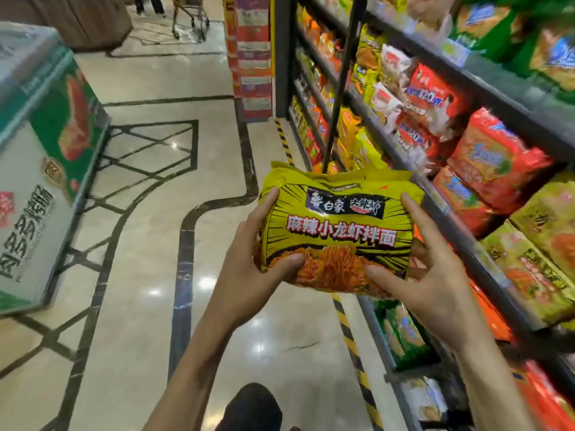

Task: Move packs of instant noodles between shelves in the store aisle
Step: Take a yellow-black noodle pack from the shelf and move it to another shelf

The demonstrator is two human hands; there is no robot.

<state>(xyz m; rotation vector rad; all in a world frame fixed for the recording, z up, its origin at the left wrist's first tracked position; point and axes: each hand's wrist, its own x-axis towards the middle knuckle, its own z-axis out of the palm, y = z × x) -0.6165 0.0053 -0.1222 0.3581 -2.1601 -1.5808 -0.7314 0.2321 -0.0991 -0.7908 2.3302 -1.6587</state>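
A yellow multipack of instant noodles [339,225] with red lettering and a noodle picture is held in front of me above the aisle floor. My left hand [252,269] grips its left side, thumb on the front. My right hand [432,275] grips its right side, fingers spread over the edge. The shelving unit [485,73] runs along the right, its levels packed with red, orange, yellow and green noodle packs [494,160]. The pack is just left of the shelf fronts and does not touch them.
A stack of green and white cartons [40,169] stands at the left. Glossy marble floor [149,237] with dark inlay lines lies between. Yellow-black hazard tape [348,334] runs along the shelf base. A shopping trolley [189,17] stands far back. My dark shoe [252,405] shows below.
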